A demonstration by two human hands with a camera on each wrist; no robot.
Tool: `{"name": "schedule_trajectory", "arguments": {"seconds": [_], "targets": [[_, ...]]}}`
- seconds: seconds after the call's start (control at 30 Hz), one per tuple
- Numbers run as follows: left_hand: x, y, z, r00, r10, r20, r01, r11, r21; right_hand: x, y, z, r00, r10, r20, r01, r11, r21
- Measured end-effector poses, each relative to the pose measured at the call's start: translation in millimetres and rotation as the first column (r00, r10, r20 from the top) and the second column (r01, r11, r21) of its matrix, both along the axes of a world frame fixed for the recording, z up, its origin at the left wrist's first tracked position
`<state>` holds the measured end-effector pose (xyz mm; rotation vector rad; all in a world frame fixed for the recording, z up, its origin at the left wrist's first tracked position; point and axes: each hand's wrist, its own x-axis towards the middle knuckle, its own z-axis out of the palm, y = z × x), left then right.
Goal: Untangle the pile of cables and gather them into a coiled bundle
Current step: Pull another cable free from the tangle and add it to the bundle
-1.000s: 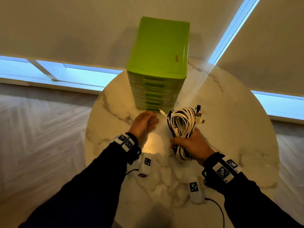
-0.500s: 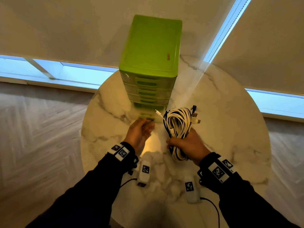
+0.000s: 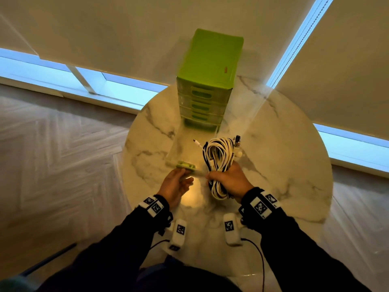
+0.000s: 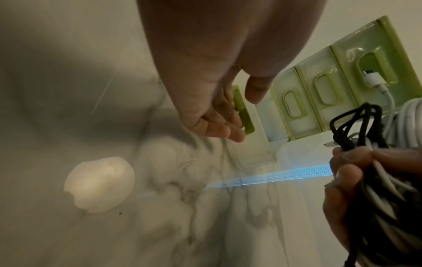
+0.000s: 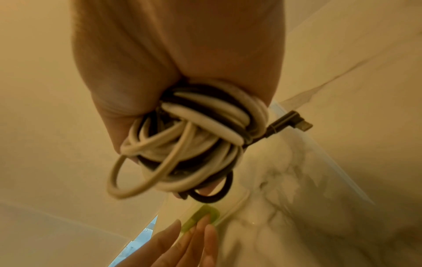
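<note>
My right hand (image 3: 226, 179) grips a coiled bundle of white and black cables (image 3: 219, 155) upright just above the marble table (image 3: 284, 165); plug ends stick out at its top. The right wrist view shows the cable loops (image 5: 194, 137) packed in the fist (image 5: 141, 101), a black angled plug jutting right. My left hand (image 3: 179, 181) pinches the green handle (image 4: 244, 115) of the bottom clear drawer (image 3: 185, 150), which is pulled out of the green drawer unit (image 3: 210, 66) towards me. The left fingers (image 5: 189, 234) lie on that handle (image 5: 206, 215).
The drawer unit stands at the table's far edge, against pale roller blinds. Its upper drawers (image 4: 324, 86) are closed. The round table's rim (image 3: 130, 144) drops to a herringbone wood floor on both sides. A bright lamp reflection (image 4: 100, 182) lies on the marble.
My left hand reached the bottom drawer's handle and has drawn the drawer out towards me. The right hand keeps the cable bundle in the same grip. The head view has tilted down.
</note>
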<state>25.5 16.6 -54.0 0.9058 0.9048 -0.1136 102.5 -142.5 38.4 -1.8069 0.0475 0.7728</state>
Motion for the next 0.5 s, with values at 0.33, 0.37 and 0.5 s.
{"name": "schedule_trajectory", "arguments": {"seconds": [0.33, 0.37, 0.5], "targets": [[-9, 29, 15, 1.0, -0.003, -0.011, 0.004, 0.984, 0.179, 10, 29, -18, 0.997, -0.071, -0.015, 0.067, 0.984, -0.166], [-6, 37, 18, 1.0, -0.014, -0.01, 0.016, 0.956, 0.292, 14, 35, -18, 0.995, -0.1, -0.022, 0.094, 0.979, -0.179], [14, 74, 13, 0.975, -0.209, -0.072, 0.199, 0.688, 0.698, 36, 66, -25, 0.984, -0.158, -0.079, 0.133, 0.958, -0.254]]}}
